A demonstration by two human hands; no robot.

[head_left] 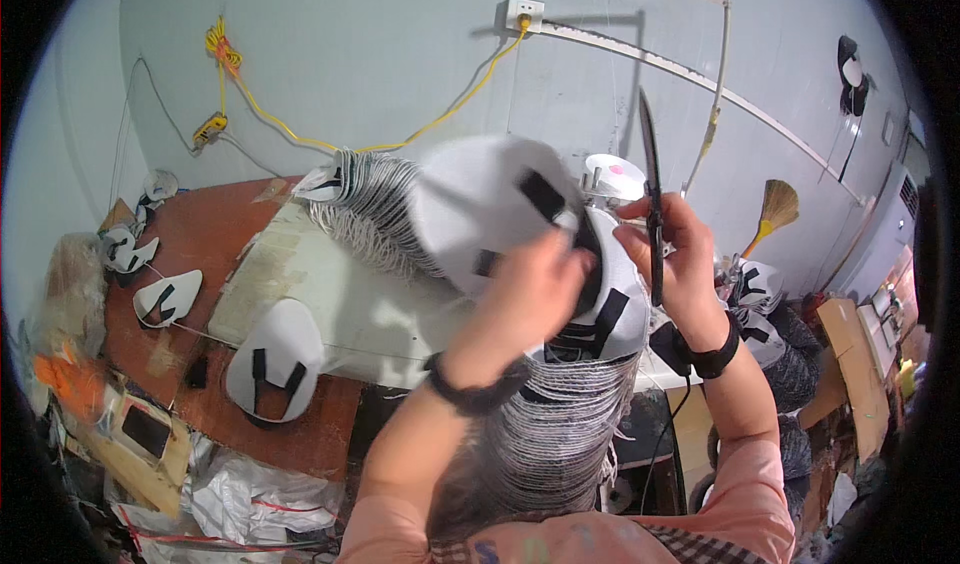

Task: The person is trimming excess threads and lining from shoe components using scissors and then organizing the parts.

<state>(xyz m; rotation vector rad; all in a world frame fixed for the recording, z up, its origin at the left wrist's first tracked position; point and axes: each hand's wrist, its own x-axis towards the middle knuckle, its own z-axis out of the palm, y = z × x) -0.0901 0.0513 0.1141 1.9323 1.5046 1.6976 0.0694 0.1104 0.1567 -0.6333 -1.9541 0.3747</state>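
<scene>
My left hand [525,299] is closed at the edge of a white oval piece [475,199] with black strips on it. Motion blurs the hand, and its fingertips are partly hidden. Upright in my right hand [680,249] is a long, thin, dark knife-like tool [652,164], its point up and the fingers closed round its lower part. Between the hands, a similar white piece with black strips [625,309] tops a tall stack of layered pieces [560,424] in front of my body.
On the white table [280,274], a leaning row of the same pieces [380,199] runs to the back left. Single pieces [275,354] lie on the brown board [325,434]. A white spool [612,176] stands behind my hands. More bundles [780,339] hang at the right, near a broom [775,214].
</scene>
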